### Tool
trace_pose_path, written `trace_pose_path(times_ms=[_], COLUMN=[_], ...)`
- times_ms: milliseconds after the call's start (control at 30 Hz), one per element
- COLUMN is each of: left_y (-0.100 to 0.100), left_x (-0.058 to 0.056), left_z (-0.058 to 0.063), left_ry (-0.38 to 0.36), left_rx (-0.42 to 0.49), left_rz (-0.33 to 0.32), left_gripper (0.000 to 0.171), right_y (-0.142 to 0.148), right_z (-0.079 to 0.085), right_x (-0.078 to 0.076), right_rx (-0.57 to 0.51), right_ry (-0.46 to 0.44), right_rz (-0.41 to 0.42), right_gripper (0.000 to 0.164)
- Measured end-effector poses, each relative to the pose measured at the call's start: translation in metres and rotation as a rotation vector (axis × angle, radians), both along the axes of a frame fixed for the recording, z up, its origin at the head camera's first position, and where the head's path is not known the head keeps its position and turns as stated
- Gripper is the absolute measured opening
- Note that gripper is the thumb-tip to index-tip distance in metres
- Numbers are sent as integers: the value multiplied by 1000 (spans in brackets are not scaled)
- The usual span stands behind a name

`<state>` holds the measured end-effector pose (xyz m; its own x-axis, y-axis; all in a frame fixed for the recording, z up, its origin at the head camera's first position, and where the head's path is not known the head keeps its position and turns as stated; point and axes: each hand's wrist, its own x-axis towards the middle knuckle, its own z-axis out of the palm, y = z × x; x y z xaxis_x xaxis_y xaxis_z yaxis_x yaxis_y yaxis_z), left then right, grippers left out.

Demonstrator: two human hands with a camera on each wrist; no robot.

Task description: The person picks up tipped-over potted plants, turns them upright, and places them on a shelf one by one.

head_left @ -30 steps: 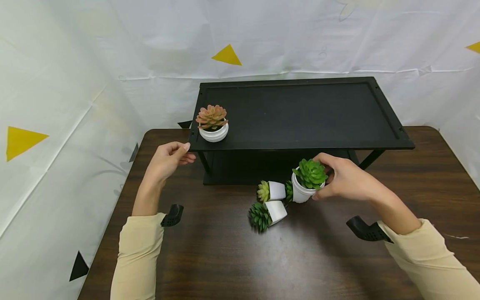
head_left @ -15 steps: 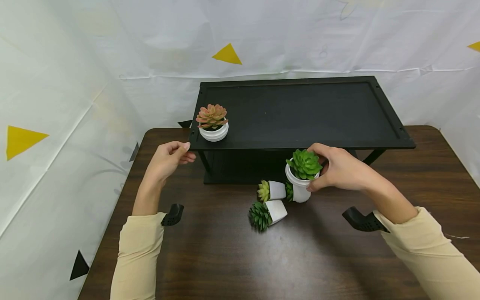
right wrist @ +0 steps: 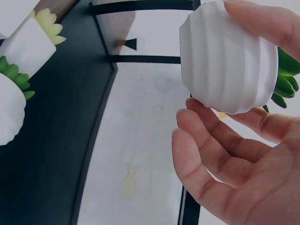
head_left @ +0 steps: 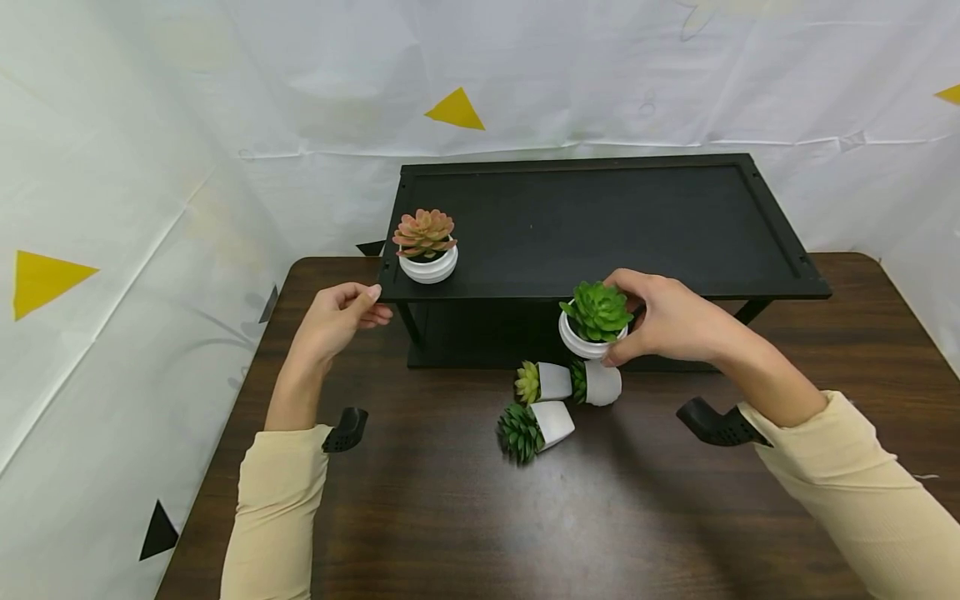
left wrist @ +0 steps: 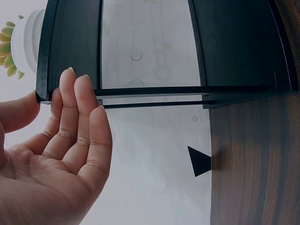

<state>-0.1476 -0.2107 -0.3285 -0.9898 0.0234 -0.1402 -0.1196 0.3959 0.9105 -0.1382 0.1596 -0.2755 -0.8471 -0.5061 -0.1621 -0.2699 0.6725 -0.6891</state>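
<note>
Green succulent [head_left: 597,312] in its white pot [head_left: 583,345] has risen toward the black shelf [head_left: 600,225], now just before its front edge, uncovering a lying pot [head_left: 603,384] on the bench [head_left: 420,508]; it looks securely lifted. The right hand [head_left: 670,317] holds it, thumb and fingers bent around; the left hand [head_left: 334,322] narrowly pinches the shelf's front left corner.

Found broad passage over the black shelf [head_left: 600,225], right of the orange succulent [head_left: 424,240]. Saw the left hand [head_left: 337,317] occupying its front-left corner, the green succulent [head_left: 597,312] and right hand [head_left: 667,321] crowding its front opening. Noted toppled pots [head_left: 554,382] below them, free table [head_left: 450,517] nearer.
</note>
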Motion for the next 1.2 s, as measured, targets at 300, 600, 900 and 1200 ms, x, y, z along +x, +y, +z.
trace_pose_path(times_ms=[300, 600, 900, 1200], left_y=[1, 0, 0, 1], left_x=[0, -1, -1, -1], left_z=[0, -1, -1, -1], left_ry=[-6, -4, -5, -10], left_rx=[-15, -12, -7, -10], left_rz=[0, -2, -1, -3], left_gripper=[37, 37, 37, 37], right_y=[-7, -13, -22, -28], right_z=[9, 17, 24, 28], right_x=[-7, -15, -20, -28], right_rx=[9, 7, -11, -31], right_ry=[-2, 0, 21, 22], right_rz=[21, 27, 8, 2], right_gripper=[57, 63, 62, 59])
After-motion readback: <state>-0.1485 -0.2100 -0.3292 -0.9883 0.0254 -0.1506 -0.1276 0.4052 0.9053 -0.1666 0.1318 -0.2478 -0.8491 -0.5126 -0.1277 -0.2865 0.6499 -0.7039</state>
